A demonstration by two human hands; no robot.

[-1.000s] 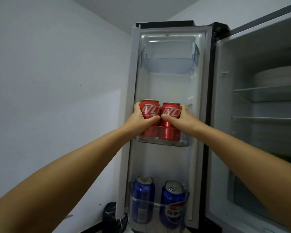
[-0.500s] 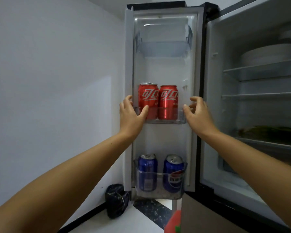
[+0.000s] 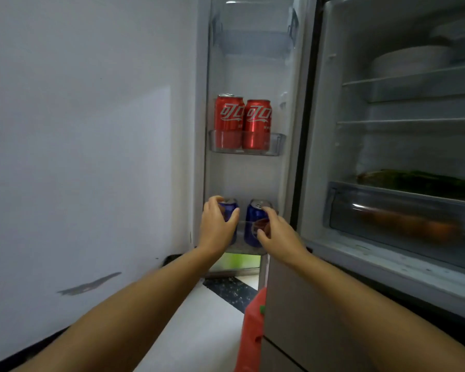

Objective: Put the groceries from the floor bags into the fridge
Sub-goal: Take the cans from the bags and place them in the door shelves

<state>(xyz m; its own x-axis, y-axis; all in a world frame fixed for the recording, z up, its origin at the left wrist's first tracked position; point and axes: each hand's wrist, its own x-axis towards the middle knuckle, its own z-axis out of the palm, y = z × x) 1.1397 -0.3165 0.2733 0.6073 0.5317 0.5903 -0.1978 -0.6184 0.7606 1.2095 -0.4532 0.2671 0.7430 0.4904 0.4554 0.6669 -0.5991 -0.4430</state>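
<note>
Two red cola cans [image 3: 229, 116] [image 3: 257, 122] stand side by side in the middle bin [image 3: 275, 145] of the open fridge door. Two blue cans sit in the bottom door bin. My left hand [image 3: 217, 226] wraps around the left blue can [image 3: 229, 208]. My right hand [image 3: 275, 232] curls around the right blue can [image 3: 254, 221], fingers over its top and front. Both hands partly hide the cans and the bottom bin.
The fridge interior [image 3: 403, 130] is open at right, with white bowls [image 3: 411, 60] on the top shelf, green vegetables [image 3: 419, 179] lower down and a crisper drawer [image 3: 392, 210]. A red bag [image 3: 251, 334] stands on the floor by the fridge. A white wall [image 3: 91, 130] is close on the left.
My hands let go of the red cans, dropped from the middle bin to the bottom bin, and closed around the two blue cans. My view has tilted downward.
</note>
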